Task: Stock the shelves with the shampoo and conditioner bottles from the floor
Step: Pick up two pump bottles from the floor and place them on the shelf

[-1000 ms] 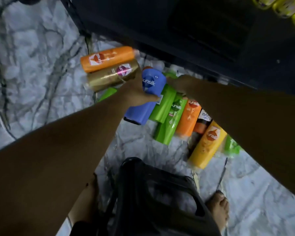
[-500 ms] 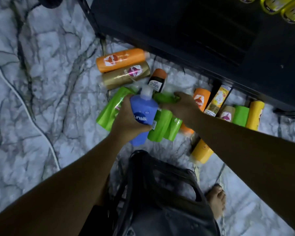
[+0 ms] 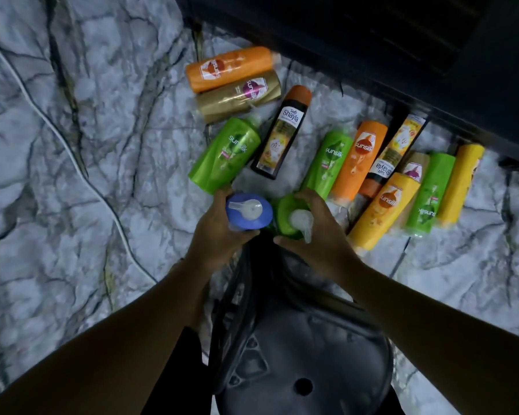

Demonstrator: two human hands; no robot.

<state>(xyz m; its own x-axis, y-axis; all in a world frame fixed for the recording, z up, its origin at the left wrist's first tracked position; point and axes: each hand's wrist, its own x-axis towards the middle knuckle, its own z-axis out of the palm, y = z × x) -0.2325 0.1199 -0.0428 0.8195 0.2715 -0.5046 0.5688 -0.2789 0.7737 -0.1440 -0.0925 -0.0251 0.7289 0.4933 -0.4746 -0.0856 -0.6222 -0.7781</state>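
Observation:
My left hand (image 3: pixel 219 235) grips a blue pump bottle (image 3: pixel 252 215), held upright with its white pump head facing me. My right hand (image 3: pixel 318 238) grips a green pump bottle (image 3: pixel 286 217) the same way, right beside the blue one. Both bottles are lifted above the marble floor (image 3: pixel 87 175). Several bottles lie on the floor beyond my hands: an orange one (image 3: pixel 228 67), a gold one (image 3: pixel 237 97), a green one (image 3: pixel 225 154), a black Safi Shayla one (image 3: pixel 282 133), and a row of green, orange and yellow ones (image 3: pixel 384 178) to the right.
A dark shelf unit (image 3: pixel 372 40) runs along the top right, its base just behind the bottles. A black plastic stool (image 3: pixel 297 354) stands below my hands. A white cable (image 3: pixel 72 151) crosses the floor on the left.
Both hands have lifted the blue and green pump bottles out of the pile and drawn them toward me. The bottles now point pump-up. The view has pulled back from the floor.

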